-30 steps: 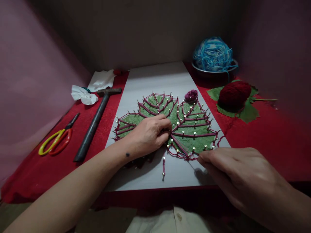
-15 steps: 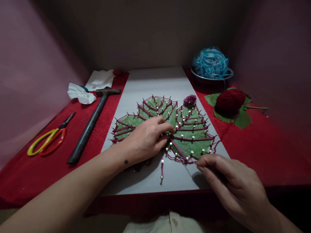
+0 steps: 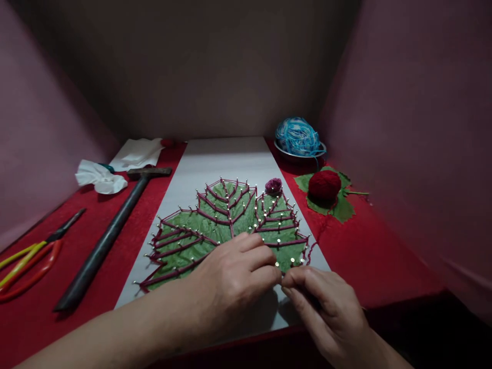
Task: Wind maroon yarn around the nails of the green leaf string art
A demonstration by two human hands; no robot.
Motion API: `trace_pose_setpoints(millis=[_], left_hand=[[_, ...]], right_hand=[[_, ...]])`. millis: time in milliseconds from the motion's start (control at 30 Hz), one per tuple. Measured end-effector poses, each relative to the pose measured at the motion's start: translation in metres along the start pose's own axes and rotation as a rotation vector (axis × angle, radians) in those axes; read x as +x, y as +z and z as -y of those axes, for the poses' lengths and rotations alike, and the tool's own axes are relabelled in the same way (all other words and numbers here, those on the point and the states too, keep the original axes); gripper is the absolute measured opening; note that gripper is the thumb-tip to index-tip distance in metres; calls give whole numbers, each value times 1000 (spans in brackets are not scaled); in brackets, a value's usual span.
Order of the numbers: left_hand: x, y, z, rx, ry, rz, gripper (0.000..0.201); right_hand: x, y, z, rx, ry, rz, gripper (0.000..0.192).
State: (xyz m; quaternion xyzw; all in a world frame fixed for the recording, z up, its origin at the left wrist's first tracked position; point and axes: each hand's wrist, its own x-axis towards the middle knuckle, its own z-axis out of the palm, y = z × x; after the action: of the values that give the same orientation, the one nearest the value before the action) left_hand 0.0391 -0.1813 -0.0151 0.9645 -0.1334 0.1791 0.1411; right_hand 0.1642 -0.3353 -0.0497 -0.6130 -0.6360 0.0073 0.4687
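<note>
A large green leaf point(image 3: 244, 220) lies on a white board, outlined and veined with maroon yarn point(image 3: 292, 242) strung round several small nails point(image 3: 279, 241). My left hand point(image 3: 240, 277) reaches across the leaf's lower part, its fingers curled together; what they hold, if anything, is hidden. Beside it, at the leaf's lower right edge, my right hand point(image 3: 326, 302) pinches yarn between thumb and forefinger. The fingertips of both hands almost meet. A strand climbs from near the right hand to a dark red yarn ball point(image 3: 325, 185) on another leaf point(image 3: 344, 209).
The white board point(image 3: 226, 156) lies on a red cloth point(image 3: 369, 256). To its left are a hammer point(image 3: 111, 233), scissors point(image 3: 36, 256) and crumpled white tissue point(image 3: 100, 178). Blue yarn point(image 3: 296, 136) fills a metal bowl point(image 3: 292, 156) at the back right. A small purple yarn bundle point(image 3: 273, 185) touches the leaf's top right.
The view has tilted up and shifted right. My left hand has moved from the leaf's middle to its lower right edge, close to my right hand, which still pinches yarn.
</note>
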Motion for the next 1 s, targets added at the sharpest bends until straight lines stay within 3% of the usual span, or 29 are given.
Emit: trace_pose_setpoints(millis=[133,267,333,433,533,633,833,1000], left_hand=[[-1,6,2,38,37,-30,20],[-1,6,1,8,26,-40,19],[-1,4,0,-20,13,-18,18],[-1,3,0,-46,0,-11,19],[-1,3,0,-52,-18,-16,17],[-2,3,2,-52,-4,-20,14],[-2,3,4,-61,-2,-13,11],[-3,4,5,-74,9,-30,10]], right_hand=[[-2,-3,3,37,5,18,13],[17,-27,-4,51,136,0,9],[43,-41,-19,-84,141,-55,10],[93,-51,-53,-273,33,41,14],[131,-43,-88,-355,-72,216,22],[146,-30,-113,-345,-87,281,22],[151,-16,-132,-262,-34,211,14],[173,-24,-139,-213,30,32,9]])
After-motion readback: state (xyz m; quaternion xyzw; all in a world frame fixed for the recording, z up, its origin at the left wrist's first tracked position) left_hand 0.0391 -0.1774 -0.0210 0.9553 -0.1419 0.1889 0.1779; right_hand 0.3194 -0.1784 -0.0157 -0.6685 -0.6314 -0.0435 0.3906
